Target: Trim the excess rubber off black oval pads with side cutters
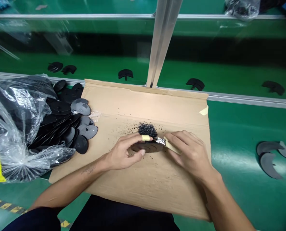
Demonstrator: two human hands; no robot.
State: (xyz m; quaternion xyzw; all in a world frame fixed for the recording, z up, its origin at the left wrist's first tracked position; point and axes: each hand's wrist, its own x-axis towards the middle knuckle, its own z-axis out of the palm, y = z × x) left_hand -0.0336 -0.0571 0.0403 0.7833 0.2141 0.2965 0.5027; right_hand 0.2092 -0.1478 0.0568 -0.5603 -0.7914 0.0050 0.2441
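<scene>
My left hand [125, 152] pinches a dark, rounded plastic part [149, 148] by its left side, with yellow tape wrapped round one fingertip. In my right hand [192, 154] is a pair of nippers [160, 141] with pale yellow handles. Their metal jaws meet the upper edge of the part near my left fingertip; whether the jaws are closed is too small to tell. Just beyond the part lies a heap of small black clippings [147, 129], with loose bits scattered around it. Both hands are over a cardboard sheet [133, 186].
At the left, a clear plastic bag [17, 112] spills many black oval parts [61, 107] onto the cardboard's edge. Curved dark pieces [269, 163] lie on the green surface to the right. A metal post [163, 41] rises behind the cardboard, with more curved pieces [125, 74] along the back.
</scene>
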